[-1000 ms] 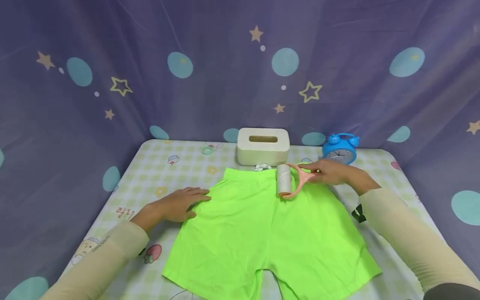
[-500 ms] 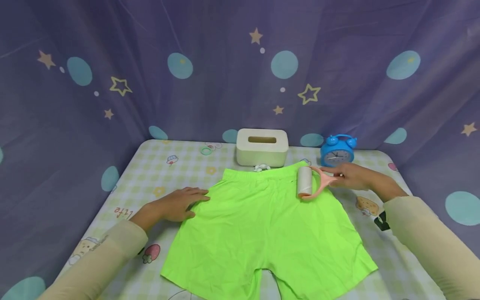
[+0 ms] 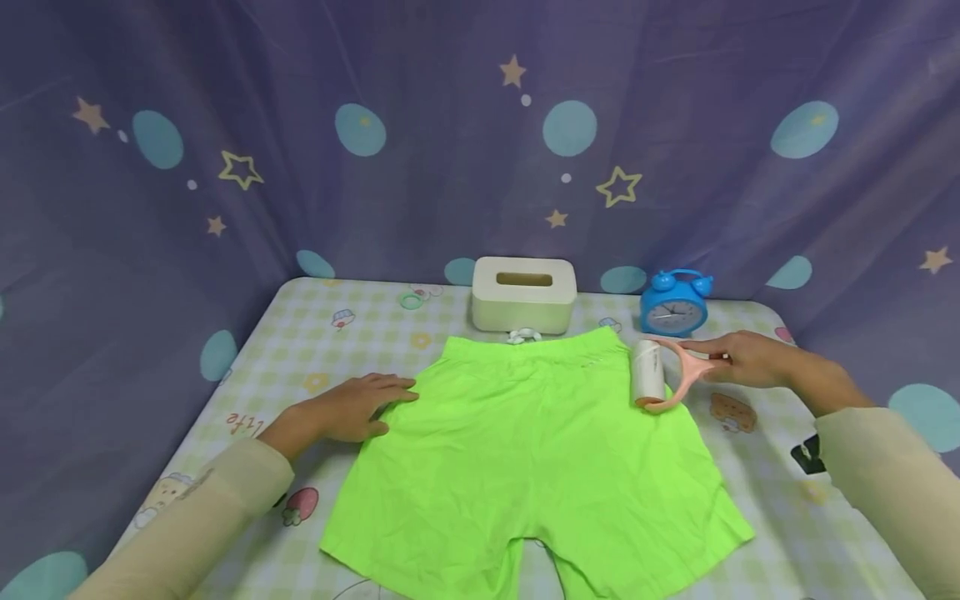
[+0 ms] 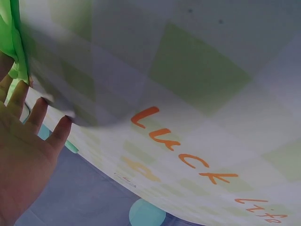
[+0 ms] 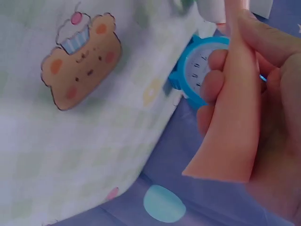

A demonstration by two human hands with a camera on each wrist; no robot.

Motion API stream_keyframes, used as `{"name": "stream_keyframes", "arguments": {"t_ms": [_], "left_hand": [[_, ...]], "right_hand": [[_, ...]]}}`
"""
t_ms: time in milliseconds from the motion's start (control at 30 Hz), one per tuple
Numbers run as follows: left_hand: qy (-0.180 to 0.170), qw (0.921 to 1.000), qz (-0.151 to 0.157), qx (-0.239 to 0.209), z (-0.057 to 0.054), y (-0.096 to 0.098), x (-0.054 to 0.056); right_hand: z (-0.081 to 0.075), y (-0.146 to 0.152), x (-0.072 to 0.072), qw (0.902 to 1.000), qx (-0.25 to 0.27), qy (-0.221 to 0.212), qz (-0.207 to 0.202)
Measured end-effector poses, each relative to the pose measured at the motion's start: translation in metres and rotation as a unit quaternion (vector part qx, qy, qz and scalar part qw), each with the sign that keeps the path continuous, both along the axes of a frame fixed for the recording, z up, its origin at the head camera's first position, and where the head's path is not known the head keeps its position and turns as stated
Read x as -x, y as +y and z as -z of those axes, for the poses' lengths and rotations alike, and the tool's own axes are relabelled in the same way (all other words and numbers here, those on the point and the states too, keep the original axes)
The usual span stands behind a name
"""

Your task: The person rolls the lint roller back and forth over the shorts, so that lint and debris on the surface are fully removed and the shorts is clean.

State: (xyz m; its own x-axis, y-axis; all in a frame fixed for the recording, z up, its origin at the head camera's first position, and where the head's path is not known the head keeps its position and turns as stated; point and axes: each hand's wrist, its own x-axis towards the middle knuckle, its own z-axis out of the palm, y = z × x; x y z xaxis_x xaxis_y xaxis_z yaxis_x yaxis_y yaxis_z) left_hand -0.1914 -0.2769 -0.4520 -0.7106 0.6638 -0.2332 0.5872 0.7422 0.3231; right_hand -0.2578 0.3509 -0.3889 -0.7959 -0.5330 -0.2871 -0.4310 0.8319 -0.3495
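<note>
Bright green shorts (image 3: 525, 450) lie spread on the checked tablecloth, waistband toward the back. My right hand (image 3: 753, 360) grips the pink handle of a lint roller (image 3: 648, 373), whose white roll is at the shorts' upper right edge. In the right wrist view, fingers and thumb wrap round that handle (image 5: 240, 108). On the left edge of the shorts rests my left hand (image 3: 360, 408), fingers extended; the left wrist view shows them spread on the cloth beside the green fabric (image 4: 11, 37).
Behind the waistband stands a cream tissue box (image 3: 523, 296), with a white drawstring (image 3: 523, 335) in front of it. A blue alarm clock (image 3: 673, 304) is at the back right, close to my right hand. A small green ring (image 3: 411, 301) lies at the back left.
The lint roller in my right hand has moved to the right, from near the middle of the waistband to the shorts' right edge. My left hand has stayed in place.
</note>
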Motion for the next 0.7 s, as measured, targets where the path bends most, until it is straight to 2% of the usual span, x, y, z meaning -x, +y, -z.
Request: {"name": "stream_keyframes", "arguments": {"t_ms": [200, 700], "left_hand": [[-0.001, 1.0000, 0.006, -0.002, 0.000, 0.001, 0.000], [-0.004, 1.0000, -0.005, 0.002, -0.003, 0.002, 0.000]], "right_hand": [[-0.007, 0.009, -0.003, 0.9992, -0.035, 0.015, -0.004], [-0.010, 0.002, -0.001, 0.9978, -0.053, 0.025, -0.032]]}}
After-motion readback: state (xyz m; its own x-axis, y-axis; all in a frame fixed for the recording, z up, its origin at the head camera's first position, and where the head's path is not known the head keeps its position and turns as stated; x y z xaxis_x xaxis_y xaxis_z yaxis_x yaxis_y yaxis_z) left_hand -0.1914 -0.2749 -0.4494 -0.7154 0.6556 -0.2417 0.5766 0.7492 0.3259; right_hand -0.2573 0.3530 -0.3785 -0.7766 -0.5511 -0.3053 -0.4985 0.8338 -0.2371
